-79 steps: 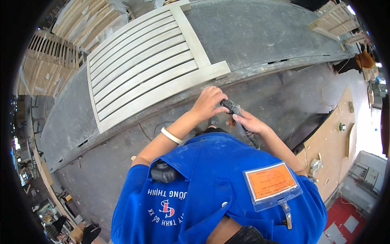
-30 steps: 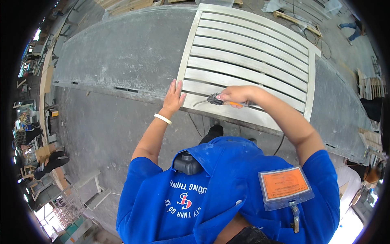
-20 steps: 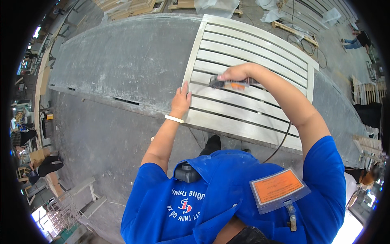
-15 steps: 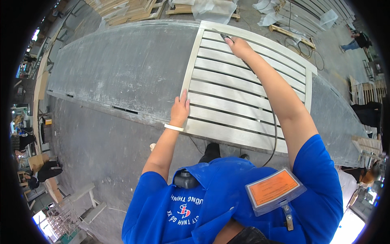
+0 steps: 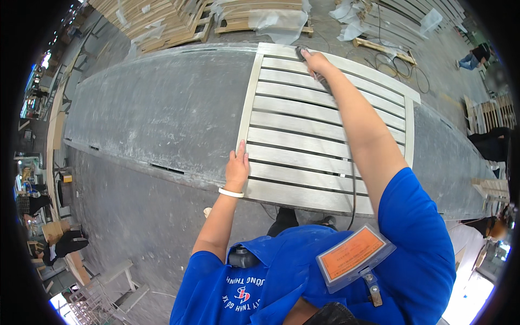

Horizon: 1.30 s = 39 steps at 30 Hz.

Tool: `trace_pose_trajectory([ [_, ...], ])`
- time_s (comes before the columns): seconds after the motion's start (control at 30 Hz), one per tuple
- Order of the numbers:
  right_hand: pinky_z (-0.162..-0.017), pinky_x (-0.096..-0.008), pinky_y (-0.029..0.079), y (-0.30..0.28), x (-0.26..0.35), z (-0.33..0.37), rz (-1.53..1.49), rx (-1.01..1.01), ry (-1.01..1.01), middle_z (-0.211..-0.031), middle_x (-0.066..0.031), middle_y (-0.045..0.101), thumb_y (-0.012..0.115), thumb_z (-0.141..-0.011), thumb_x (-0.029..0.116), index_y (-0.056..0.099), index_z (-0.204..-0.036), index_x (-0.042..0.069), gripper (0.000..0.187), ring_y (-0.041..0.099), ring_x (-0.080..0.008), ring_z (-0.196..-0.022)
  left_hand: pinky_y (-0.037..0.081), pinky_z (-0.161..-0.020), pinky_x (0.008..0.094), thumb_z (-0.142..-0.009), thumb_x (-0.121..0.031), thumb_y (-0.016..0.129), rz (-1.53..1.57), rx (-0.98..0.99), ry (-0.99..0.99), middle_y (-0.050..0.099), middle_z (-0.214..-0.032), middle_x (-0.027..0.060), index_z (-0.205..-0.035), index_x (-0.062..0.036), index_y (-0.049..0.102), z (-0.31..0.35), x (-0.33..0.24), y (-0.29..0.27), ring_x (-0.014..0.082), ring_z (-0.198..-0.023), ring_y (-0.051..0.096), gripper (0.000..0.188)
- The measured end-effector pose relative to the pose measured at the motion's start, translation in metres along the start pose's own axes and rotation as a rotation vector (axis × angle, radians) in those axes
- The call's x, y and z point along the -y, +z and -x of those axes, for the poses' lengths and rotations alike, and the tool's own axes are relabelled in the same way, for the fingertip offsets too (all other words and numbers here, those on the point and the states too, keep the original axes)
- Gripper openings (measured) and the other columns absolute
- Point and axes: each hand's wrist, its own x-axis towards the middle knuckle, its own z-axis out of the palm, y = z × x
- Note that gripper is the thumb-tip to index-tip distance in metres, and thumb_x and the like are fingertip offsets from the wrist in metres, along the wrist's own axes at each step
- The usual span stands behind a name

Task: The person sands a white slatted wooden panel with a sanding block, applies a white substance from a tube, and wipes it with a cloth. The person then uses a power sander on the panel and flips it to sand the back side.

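A whitish slatted wooden panel (image 5: pixel 303 125) lies flat on a long grey table (image 5: pixel 162 103). My left hand (image 5: pixel 236 171) rests against the panel's left edge near its front corner, fingers stretched out and apart. At the panel's far edge, my right hand (image 5: pixel 319 62) is closed around a dark hose-fed hand tool (image 5: pixel 301 52). My fingers cover most of the tool, so its exact kind is unclear. From it a dark hose (image 5: pixel 354 197) runs back under my right forearm, across the slats and over the near edge toward me.
Beyond the table stand stacks of wooden pieces (image 5: pixel 162 21) and plastic sheeting (image 5: pixel 281 24). Coiled hoses (image 5: pixel 401 67) lie on the floor at the far right. A person (image 5: pixel 478 54) is farther off there. Someone else works at the left (image 5: pixel 67 244), near a wooden frame (image 5: pixel 130 287).
My right hand has shifted slightly with the tool along the panel's far edge. My left hand keeps its place at the left edge. The whole view has tilted a little.
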Motion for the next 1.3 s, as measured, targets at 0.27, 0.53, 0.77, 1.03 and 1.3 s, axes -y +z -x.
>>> trace_pose_trajectory([
  [0.27, -0.042, -0.0409, 0.044, -0.178, -0.155, 0.020, -0.121, -0.074, 0.395, -0.059, -0.0100, 0.058, 0.044, -0.094, 0.057, 0.061, -0.079, 0.002, 0.059, 0.053, -0.0235, -0.040, 0.051, -0.075, 0.0481, -0.096, -0.024, 0.048, -0.020, -0.008, 0.006, 0.052, -0.107, 0.0227, -0.146, -0.0223, 0.037, -0.001, -0.002, 0.002, 0.0424, -0.087, 0.059, 0.051],
  [0.53, -0.096, -0.0463, 0.044, -0.268, -0.262, 0.099, 0.315, -0.713, 0.608, -0.120, -0.0281, 0.060, 0.035, -0.097, 0.051, 0.062, -0.114, -0.007, 0.066, 0.056, -0.0393, -0.117, 0.051, -0.075, 0.0464, -0.095, -0.024, 0.049, -0.046, 0.028, 0.055, 0.051, -0.107, 0.0256, -0.147, -0.0147, 0.035, -0.002, -0.004, -0.003, 0.0419, -0.087, 0.059, 0.054],
  [0.77, -0.058, -0.0419, 0.049, -0.107, -0.180, 0.110, 0.037, 0.074, 0.097, -0.065, -0.0111, 0.060, 0.037, -0.096, 0.060, 0.063, -0.095, 0.000, 0.065, 0.058, -0.0254, -0.056, 0.025, -0.108, 0.0579, -0.089, -0.043, 0.057, -0.390, -0.094, 0.276, 0.027, -0.148, 0.0261, -0.147, -0.0148, 0.035, -0.006, -0.027, 0.001, 0.0457, -0.136, 0.026, 0.069],
  [1.03, -0.053, -0.0401, 0.049, -0.146, -0.237, 0.193, -0.209, -0.428, 0.462, -0.066, -0.0165, 0.063, 0.043, -0.097, 0.051, 0.061, -0.108, -0.001, 0.056, 0.062, -0.0269, -0.054, 0.014, -0.112, 0.0596, -0.088, -0.049, 0.057, -0.304, 0.049, 0.505, 0.018, -0.155, 0.0229, -0.148, -0.0157, 0.035, -0.029, -0.069, 0.032, 0.0485, -0.141, 0.015, 0.072],
  [1.3, -0.047, -0.0331, 0.045, -0.158, -0.231, 0.273, -0.377, -0.371, 0.455, -0.061, -0.0093, 0.057, 0.039, -0.100, 0.047, 0.060, -0.106, 0.001, 0.051, 0.053, -0.0175, -0.045, 0.018, -0.110, 0.0611, -0.086, -0.048, 0.059, -0.251, 0.091, 0.634, 0.020, -0.154, 0.0240, -0.147, -0.0135, 0.035, -0.043, -0.133, 0.072, 0.0507, -0.139, 0.017, 0.074],
])
